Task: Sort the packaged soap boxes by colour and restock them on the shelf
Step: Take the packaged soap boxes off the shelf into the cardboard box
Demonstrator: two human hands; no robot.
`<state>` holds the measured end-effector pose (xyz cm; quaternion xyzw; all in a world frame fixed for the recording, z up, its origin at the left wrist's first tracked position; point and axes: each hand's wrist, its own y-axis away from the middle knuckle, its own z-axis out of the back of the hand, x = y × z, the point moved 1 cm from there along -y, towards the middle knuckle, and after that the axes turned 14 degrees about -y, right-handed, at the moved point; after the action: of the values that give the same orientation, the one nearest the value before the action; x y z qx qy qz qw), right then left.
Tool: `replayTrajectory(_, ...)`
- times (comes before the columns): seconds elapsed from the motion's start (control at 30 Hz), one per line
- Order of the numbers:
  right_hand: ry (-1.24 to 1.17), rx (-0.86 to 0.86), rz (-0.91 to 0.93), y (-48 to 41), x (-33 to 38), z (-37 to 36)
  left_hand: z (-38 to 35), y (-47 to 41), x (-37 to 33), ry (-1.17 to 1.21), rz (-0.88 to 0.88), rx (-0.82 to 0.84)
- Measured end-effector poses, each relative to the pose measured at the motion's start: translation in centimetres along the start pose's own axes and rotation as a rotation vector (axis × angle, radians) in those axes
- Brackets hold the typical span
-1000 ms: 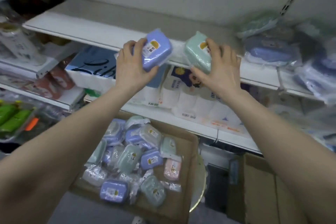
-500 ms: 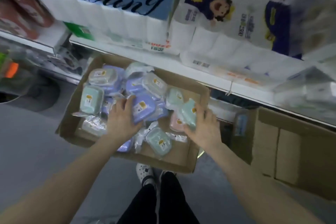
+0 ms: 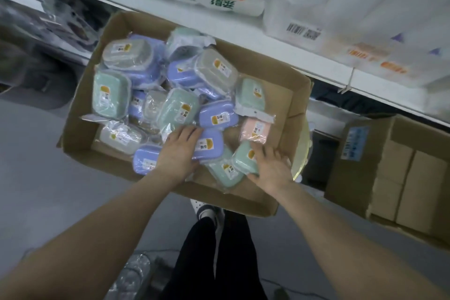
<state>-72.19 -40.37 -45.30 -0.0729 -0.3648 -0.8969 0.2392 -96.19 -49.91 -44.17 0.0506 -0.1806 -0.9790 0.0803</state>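
A second ago your hands were up by the shelf [image 3: 243,31]. Now both are down in the cardboard box [image 3: 80,114], in the middle of the frame. Your left hand [image 3: 180,151] holds a purple soap box [image 3: 209,147]. Your right hand [image 3: 270,165] holds a green soap box [image 3: 243,157]. So I think these two still need shelving. I count about six purple, six green, four grey and one pink soap box [image 3: 255,129]; some hide.
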Motion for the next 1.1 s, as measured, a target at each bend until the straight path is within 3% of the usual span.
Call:
replayTrajectory(0.27,0.005,-0.072,0.095,1.3,-0.4,2.5,1.5,-0.2,-1.0,-0.083,-0.04,0.099)
replayTrajectory(0.47,0.02,-0.254,0.125,5.2,0.9,9.7,8.9,-0.1,-1.1,-0.092,-0.065,0.015)
replayTrajectory(0.73,0.165,-0.622,0.227,12.9,0.9,21.2,23.6,-1.1,-4.3,-0.118,-0.215,-0.255)
replayTrajectory(1.1,0.361,-1.121,0.246,22.9,-3.3,43.4,45.9,-3.7,-13.7,-0.245,-0.4,-0.717)
